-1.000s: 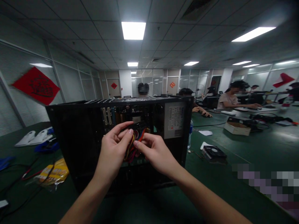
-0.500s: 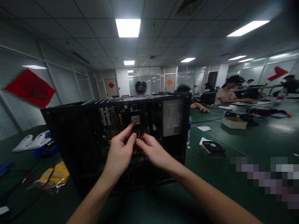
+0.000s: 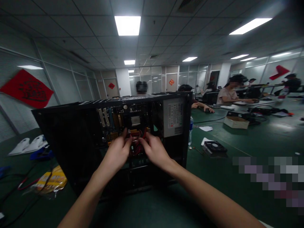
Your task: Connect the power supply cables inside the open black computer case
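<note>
Inside the open computer case [image 3: 71, 139], just left of its grey power supply [image 3: 173, 117], the left hand [image 3: 117, 153] and right hand [image 3: 154, 150] both pinch the red-and-yellow cable bundle [image 3: 136, 142], which should be guided gently, never tugged.

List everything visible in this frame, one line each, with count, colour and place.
computer case: one, black, open side facing the camera, on the table centre.
circuit board: one, with coloured slots, inside the case.
wire bundle: one, red and yellow, between the two hands.
power supply: one, grey, upper right of the case.
fan: one, black, on the table right of the case.
water bottle: one, clear, behind the case.
cardboard box: one, pale, far right.
yellow packet: one, left of the case.
table: green.
people: several, seated at the back.
left hand: fingers in the wires.
right hand: fingers in the wires.
</note>
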The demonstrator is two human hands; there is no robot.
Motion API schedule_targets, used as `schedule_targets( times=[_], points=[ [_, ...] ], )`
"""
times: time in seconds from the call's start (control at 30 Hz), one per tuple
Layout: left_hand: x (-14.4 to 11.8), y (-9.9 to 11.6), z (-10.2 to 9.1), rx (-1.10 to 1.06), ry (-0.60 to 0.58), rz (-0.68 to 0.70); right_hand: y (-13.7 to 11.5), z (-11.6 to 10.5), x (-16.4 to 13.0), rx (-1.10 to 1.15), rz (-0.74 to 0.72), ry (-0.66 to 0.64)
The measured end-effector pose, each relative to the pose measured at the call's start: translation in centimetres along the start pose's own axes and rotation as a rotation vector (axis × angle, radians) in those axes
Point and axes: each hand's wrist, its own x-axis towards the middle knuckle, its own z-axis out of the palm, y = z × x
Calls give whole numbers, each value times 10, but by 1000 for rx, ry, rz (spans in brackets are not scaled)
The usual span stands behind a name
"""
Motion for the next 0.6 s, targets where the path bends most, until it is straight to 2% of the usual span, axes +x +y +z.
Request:
schedule_targets(
  times=[0.1, 0.2, 0.4, 0.6],
  points=[
    [5, -9, 2, 98, -128, -54, 12, -2, 6, -53, 65, -10],
    [8, -18, 11, 241, -199, -119, 23, -2, 9, -63, 93, -88],
    [10, -37, 31, 370, -220, -198, 37, 4, 13, 32, 178, -271],
    [10, -46, 35, 420, -198, -220, 41, 8, 15, 60, 163, -305]
  ],
)
